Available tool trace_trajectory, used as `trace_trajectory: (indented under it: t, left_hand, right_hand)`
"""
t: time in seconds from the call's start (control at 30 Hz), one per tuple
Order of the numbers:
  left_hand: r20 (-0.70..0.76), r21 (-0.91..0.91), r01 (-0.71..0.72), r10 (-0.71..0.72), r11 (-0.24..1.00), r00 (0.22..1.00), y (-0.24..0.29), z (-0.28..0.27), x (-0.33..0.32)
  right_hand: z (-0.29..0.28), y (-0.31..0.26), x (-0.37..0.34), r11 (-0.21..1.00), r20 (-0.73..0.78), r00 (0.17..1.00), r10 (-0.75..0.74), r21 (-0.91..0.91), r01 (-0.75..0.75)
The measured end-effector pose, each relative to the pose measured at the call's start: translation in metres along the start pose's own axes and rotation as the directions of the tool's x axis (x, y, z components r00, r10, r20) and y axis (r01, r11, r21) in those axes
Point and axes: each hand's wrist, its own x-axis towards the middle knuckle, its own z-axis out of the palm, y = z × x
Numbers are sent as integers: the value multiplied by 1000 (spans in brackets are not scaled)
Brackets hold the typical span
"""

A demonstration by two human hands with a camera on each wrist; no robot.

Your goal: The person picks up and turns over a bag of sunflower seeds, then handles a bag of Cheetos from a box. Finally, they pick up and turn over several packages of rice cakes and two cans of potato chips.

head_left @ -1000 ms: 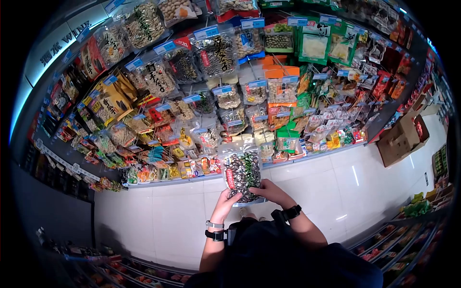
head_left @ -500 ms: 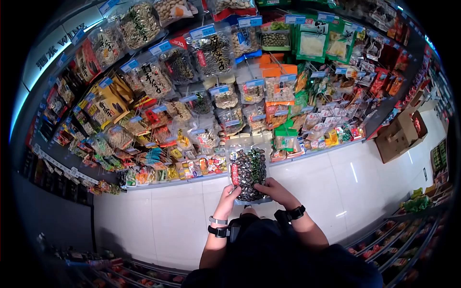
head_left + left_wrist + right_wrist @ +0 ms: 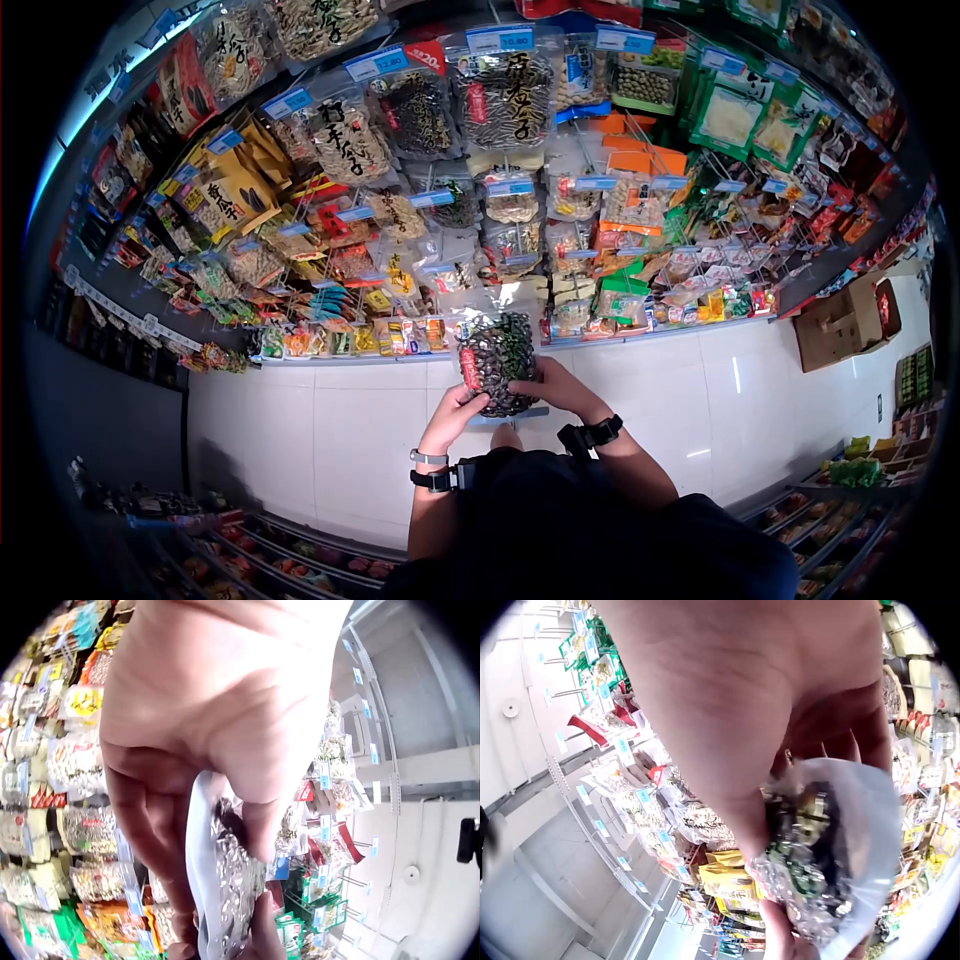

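A clear bag of dark seeds with a red label (image 3: 497,362) is held upright in front of the body in the head view. The left hand (image 3: 449,417) grips its lower left side and the right hand (image 3: 568,390) its lower right, both thumbs on the front. In the left wrist view, the left hand (image 3: 202,720) pinches the bag's edge (image 3: 225,877) between thumb and fingers. The right wrist view has the right hand (image 3: 757,697) with its thumb on the shiny front of the bag (image 3: 810,862) and its fingers behind.
Beyond the bag, a display rack carries hanging snack packets (image 3: 505,95) with blue price tags. An open cardboard box (image 3: 838,325) stands on the tiled floor (image 3: 650,400) at the right. More stocked shelves (image 3: 270,560) lie at the bottom edge.
The head view has shifted, with the rack's upper packets now larger and further right. Both hands still hold the bag, which sits slightly lower left in view than half a second ago.
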Motion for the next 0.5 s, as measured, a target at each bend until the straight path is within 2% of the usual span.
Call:
trace_trajectory:
  t: [0.03,0.07,0.13,0.17,0.2,0.27,0.33,0.4,0.43,0.5]
  left_hand:
    - [76,69,33,-39,997,996,7,-10,8]
    - [77,64,38,-43,997,996,13,-20,19]
    - [91,209,35,-55,977,994,20,-34,38]
    - [37,175,-26,20,984,999,24,-36,49]
    - [40,167,-19,13,986,999,28,-42,61]
    - [-94,60,-118,123,991,988,39,-57,91]
    - [-96,15,-104,105,995,990,42,-80,123]
    - [-187,45,-193,198,980,962,46,-98,159]
    - [-200,104,-167,185,980,962,45,-109,177]
    - [-214,114,-171,192,979,958,39,-118,211]
  right_hand:
    - [2,-4,12,965,-107,985,-137,211,157]
    - [-1,-9,27,966,-109,986,-130,211,151]
    - [-13,-26,58,938,-175,969,-176,269,219]
    - [-16,-21,78,938,-196,956,-220,227,263]
    - [-21,-10,97,941,-199,957,-210,226,253]
    - [-33,5,134,979,-193,959,-206,-48,200]
    - [-35,-18,150,971,-201,950,-239,-67,231]
    - [-40,-18,171,967,-241,937,-252,-90,237]
    - [-43,-19,182,969,-250,937,-245,-93,229]
    - [-52,-18,206,991,-273,953,-135,-57,124]
